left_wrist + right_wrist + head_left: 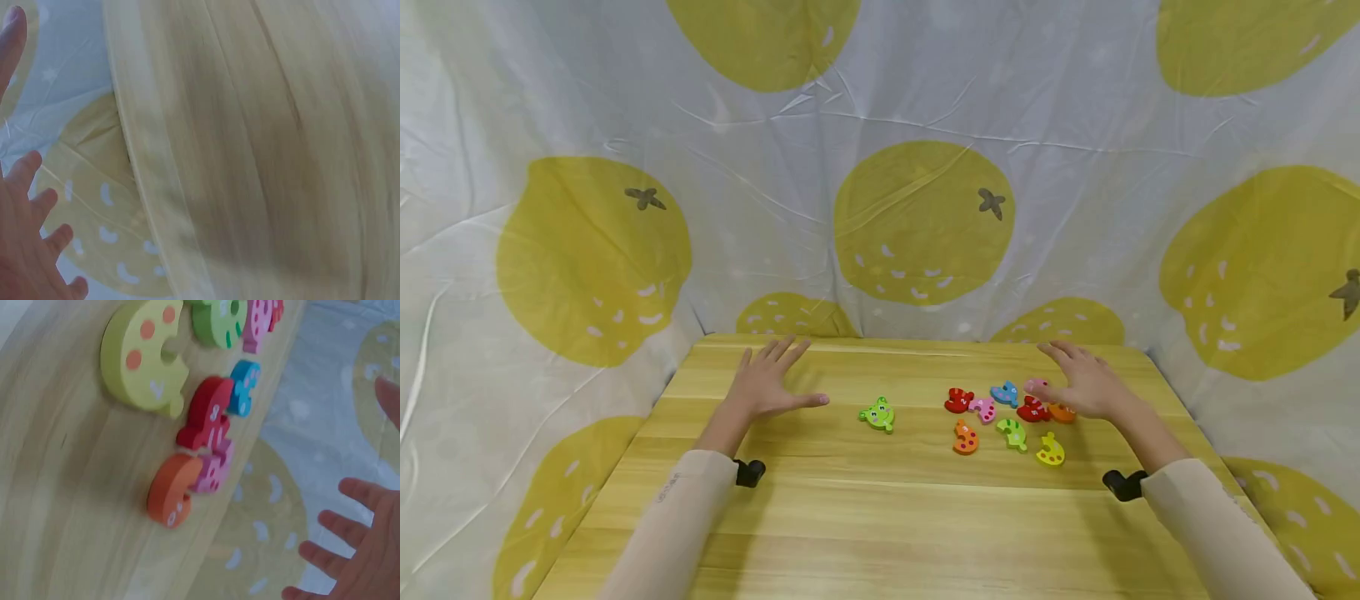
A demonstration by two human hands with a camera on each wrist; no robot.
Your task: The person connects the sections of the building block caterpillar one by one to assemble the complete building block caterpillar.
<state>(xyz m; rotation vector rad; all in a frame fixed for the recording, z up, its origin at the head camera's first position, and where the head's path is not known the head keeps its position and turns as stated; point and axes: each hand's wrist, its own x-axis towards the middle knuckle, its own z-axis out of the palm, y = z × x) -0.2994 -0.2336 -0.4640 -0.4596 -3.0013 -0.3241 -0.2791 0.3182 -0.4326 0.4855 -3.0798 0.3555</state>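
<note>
Head view: left hand (763, 388) and right hand (1088, 385) spread, gripping nothing.
Green face (877, 415) lies between them, curved pieces (972, 438) near the right; pinching one by its edges should spare its neighbours.

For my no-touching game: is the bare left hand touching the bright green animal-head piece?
Apart: the head view shows yellowish wood-grain tabletop between the left hand and the green piece.

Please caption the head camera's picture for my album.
Left grip and right grip spread above a wood-grain table, a green face piece lying apart from colorful curved pieces.
</note>
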